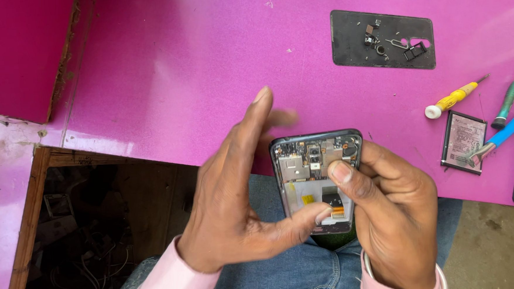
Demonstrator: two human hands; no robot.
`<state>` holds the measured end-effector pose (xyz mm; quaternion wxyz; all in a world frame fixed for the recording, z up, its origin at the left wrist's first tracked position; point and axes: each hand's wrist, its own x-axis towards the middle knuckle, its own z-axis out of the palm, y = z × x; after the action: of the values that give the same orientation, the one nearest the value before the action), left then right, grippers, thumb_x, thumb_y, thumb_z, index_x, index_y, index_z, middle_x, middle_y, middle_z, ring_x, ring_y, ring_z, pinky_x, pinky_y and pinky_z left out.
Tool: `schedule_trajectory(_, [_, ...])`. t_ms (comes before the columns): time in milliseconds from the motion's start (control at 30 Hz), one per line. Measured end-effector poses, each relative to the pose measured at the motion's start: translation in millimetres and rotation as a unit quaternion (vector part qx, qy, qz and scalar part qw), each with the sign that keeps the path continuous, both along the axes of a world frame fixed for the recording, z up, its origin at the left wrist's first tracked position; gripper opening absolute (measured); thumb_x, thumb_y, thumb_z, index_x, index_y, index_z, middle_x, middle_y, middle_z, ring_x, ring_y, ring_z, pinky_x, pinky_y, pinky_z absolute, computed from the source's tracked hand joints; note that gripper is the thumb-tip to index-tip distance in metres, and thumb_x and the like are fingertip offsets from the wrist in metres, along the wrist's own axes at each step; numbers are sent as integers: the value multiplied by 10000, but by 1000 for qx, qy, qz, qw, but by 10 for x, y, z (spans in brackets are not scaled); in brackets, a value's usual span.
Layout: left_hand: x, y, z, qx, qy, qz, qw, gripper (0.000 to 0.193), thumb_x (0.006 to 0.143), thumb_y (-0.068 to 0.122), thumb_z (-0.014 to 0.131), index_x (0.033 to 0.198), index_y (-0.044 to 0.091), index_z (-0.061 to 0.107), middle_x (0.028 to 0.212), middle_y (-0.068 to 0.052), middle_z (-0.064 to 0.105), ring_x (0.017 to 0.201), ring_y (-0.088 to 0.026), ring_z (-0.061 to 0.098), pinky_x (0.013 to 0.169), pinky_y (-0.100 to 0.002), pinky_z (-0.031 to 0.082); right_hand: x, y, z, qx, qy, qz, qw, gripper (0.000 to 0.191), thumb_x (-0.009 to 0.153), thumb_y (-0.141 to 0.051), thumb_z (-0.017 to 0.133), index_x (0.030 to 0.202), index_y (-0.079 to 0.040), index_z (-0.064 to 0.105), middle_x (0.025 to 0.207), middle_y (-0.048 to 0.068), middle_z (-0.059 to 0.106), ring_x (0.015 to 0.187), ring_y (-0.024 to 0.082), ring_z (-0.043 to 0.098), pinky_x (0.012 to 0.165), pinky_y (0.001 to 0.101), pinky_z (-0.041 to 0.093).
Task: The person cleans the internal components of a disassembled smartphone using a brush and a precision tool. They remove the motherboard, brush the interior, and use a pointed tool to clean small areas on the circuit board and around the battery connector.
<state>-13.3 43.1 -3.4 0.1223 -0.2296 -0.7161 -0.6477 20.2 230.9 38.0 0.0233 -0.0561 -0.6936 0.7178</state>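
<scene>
Dark opened phone (317, 179), circuitry exposed

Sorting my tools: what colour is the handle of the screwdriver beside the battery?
Yellow handle with a white cap, head view.

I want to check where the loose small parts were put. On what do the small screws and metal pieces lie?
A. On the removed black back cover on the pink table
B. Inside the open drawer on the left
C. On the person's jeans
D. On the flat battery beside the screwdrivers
A: the small screws and metal pieces lie on the black back cover, which rests flat on the pink table, far from both hands.
</scene>
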Motion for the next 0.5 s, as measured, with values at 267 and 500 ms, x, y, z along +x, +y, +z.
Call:
schedule_trajectory(267, [193, 143, 68, 252, -236, -79, 935, 274, 920, 143, 821, 1135, 10, 715, 1059, -64, 721, 947, -116, 716, 810, -266, 601, 239, 0, 12, -31, 19, -38, 999, 331, 956, 69, 712, 1273, 152, 666, 1114, 241, 743, 1029, 232, 704, 956, 357, 562])
schedule_trajectory(500, [301, 218, 59, 278, -191, -46, 940, 234, 922, 87, 833, 1113, 6, 724, 975, -59, 729, 832, -72, 713, 705, -201, 580, 366, -11, 111, -53, 16, -33, 998, 307, 976, 62, 661, 1267, 161, 654, 1127, 272, 739, 1071, 280, 718, 997, 408, 579])
